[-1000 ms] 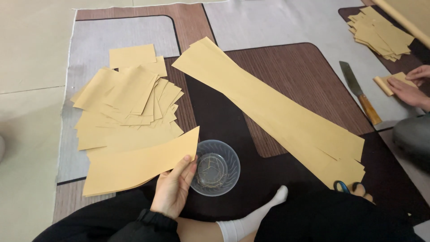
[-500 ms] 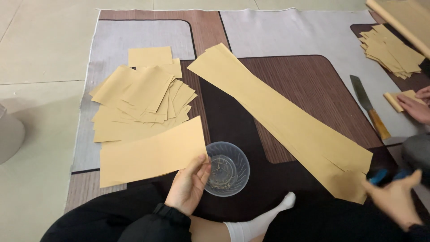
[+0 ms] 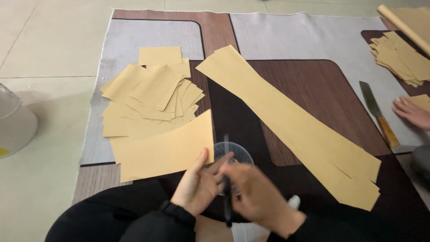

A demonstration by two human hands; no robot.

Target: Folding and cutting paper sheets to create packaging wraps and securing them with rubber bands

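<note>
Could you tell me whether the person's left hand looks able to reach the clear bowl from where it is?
Probably yes: the left hand lies beside the clear bowl, with nothing between them.

Motion-blurred right hand [image 3: 260,197] and dark tool [image 3: 227,179] over a half-hidden clear bowl [image 3: 239,154]; co-worker's hand [image 3: 412,112] cropped at the edge.

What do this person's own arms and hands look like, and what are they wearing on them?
Both hands are bare, with no gloves or rings that can be made out. The left hand comes out of a long black sleeve, and a black band sits at that wrist. The right hand is motion-blurred; its arm wears a dark sleeve too.
</note>
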